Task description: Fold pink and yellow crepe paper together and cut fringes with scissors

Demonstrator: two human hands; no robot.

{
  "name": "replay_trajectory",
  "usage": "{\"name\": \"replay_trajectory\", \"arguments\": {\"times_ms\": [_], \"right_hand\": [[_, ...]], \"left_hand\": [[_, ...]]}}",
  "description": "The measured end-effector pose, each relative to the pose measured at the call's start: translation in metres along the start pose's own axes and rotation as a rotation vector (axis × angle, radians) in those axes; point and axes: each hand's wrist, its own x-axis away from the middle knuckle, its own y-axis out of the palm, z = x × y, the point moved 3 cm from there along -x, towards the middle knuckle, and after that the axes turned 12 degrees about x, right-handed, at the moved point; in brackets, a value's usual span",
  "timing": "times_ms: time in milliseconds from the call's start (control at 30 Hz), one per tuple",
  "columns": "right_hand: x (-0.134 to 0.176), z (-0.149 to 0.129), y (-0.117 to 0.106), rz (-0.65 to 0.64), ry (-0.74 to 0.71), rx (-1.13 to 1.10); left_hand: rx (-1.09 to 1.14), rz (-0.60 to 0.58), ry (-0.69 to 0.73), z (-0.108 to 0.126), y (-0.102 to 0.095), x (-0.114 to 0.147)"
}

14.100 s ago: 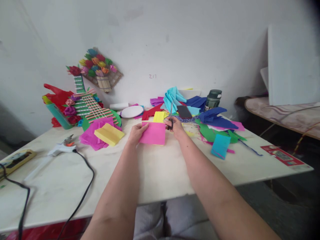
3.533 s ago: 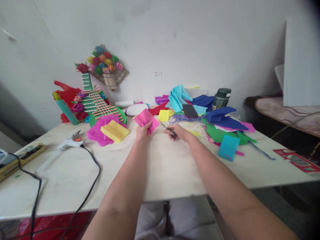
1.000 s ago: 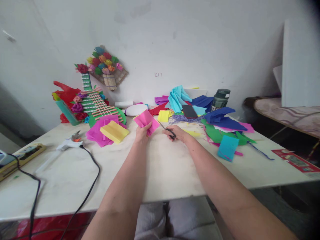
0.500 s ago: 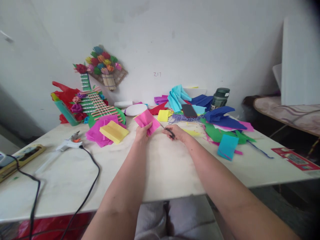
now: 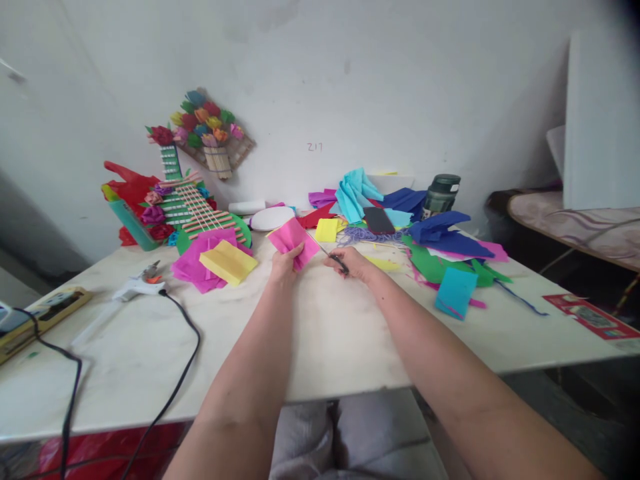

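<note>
Above the white table, my left hand (image 5: pixel 286 262) is closed on a piece of pink crepe paper (image 5: pixel 295 239), thumb on top. My right hand (image 5: pixel 354 263) is closed round the dark handles of a pair of scissors (image 5: pixel 342 264). The scissor blades point up and left and meet the right edge of the pink paper; whether they cut into it is too small to tell. A small yellow paper piece (image 5: pixel 327 230) lies just behind the blades. Left of my hands, a folded yellow paper (image 5: pixel 229 263) rests on magenta paper sheets (image 5: pixel 197 265).
A glue gun (image 5: pixel 139 283) with its black cord and a power strip (image 5: pixel 44 318) lie at the left. Behind them stands a paper-flower guitar (image 5: pixel 193 210). At the right are a phone (image 5: pixel 379 221), a dark flask (image 5: pixel 441 193), blue paper (image 5: pixel 443 235) and a turquoise sheet (image 5: pixel 456 293).
Almost nothing differs. Both hands, the pink paper and the scissors keep nearly the same place, with only a tiny shift of the blades and the view.
</note>
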Motion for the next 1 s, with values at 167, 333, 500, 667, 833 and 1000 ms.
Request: {"name": "replay_trajectory", "arguments": {"times_ms": [167, 333, 500, 667, 833, 1000], "right_hand": [[-0.002, -0.001, 0.001, 0.009, -0.017, -0.027], [0.008, -0.01, 0.001, -0.025, 0.028, -0.039], [0.015, -0.016, -0.002, -0.042, 0.063, 0.01], [0.011, -0.011, -0.003, -0.049, 0.051, -0.002], [0.006, -0.006, -0.003, 0.009, 0.048, -0.018], [0.003, 0.001, -0.016, 0.239, 0.138, 0.185]], "left_hand": [[-0.006, 0.01, 0.005, 0.001, 0.001, 0.002], [-0.009, -0.018, 0.012, 0.001, 0.002, 0.003], [-0.003, 0.002, 0.001, 0.001, 0.003, 0.003], [0.005, -0.01, -0.004, 0.001, 0.001, 0.001], [-0.01, -0.017, 0.004, 0.001, 0.001, 0.0], [-0.024, -0.015, 0.021, 0.001, 0.0, -0.002]]}}
